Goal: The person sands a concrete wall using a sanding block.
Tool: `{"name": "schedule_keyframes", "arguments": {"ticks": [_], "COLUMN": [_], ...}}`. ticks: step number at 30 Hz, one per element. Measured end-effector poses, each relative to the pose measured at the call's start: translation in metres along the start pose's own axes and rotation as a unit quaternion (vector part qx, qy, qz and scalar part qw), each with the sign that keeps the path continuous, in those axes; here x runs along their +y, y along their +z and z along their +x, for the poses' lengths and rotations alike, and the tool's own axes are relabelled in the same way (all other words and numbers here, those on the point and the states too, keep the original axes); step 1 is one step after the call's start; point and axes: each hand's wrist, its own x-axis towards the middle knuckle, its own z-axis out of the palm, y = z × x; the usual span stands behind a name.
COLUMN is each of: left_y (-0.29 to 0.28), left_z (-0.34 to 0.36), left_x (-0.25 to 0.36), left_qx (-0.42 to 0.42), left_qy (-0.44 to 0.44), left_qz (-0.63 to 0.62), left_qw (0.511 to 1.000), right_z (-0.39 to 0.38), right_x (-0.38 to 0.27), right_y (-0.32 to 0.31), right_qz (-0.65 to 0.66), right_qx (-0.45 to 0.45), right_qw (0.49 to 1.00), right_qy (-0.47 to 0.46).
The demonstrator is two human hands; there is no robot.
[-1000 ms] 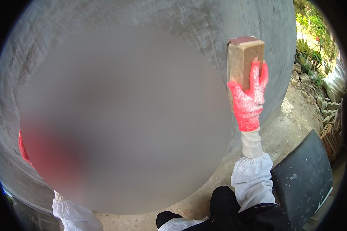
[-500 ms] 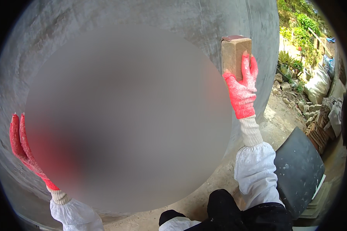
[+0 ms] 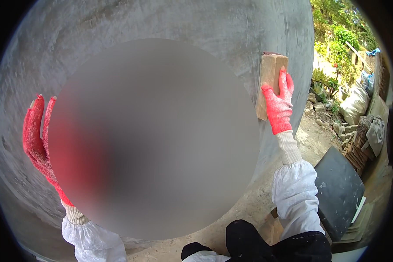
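A grey, smooth-plastered wall (image 3: 170, 22) fills most of the view, and a large blurred oval hides its middle. At the right, my right hand (image 3: 279, 107), in a red-coated glove with bare fingertips, grips a wooden sanding block (image 3: 270, 70). Reddish-brown sandpaper shows along the block's top edge, and its face lies against the wall. Over at the far left, my left hand (image 3: 37, 139) wears a matching glove. Its fingers are stretched upward near the wall and hold nothing that I can see; the blur covers part of this hand.
Beside my right forearm leans a dark, paint-spotted panel (image 3: 339, 192). Stacked tiles (image 3: 357, 146), rubble (image 3: 321, 107) and a white sack (image 3: 356, 102) lie farther off at the right. Green plants (image 3: 343, 39) grow behind them. Concrete floor (image 3: 244, 205) runs along the wall's foot.
The sanding block in my right hand has moved slightly down and right, turning a narrower side to view. My left hand has moved up and a little right, fingers more spread.
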Motion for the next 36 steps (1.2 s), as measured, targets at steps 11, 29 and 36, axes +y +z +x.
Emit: {"name": "schedule_keyframes", "arguments": {"ticks": [11,29,36], "left_y": [-0.039,-0.030,-0.027], "left_z": [-0.091,-0.199,-0.223], "left_x": [0.121,0.289,0.297], "left_qx": [0.045,-0.006,-0.012], "left_qy": [-0.253,-0.582,-0.505], "left_qz": [-0.161,-0.240,-0.209], "left_qw": [0.953,0.777,0.837], "right_z": [-0.173,-0.056,-0.113], "right_x": [0.103,0.030,0.049], "right_y": [-0.010,0.007,0.010], "right_qz": [0.023,0.046,0.066], "right_qx": [-0.069,-0.012,-0.013], "right_qw": [0.995,0.997,0.995], "right_qy": [-0.063,-0.063,-0.077]}}
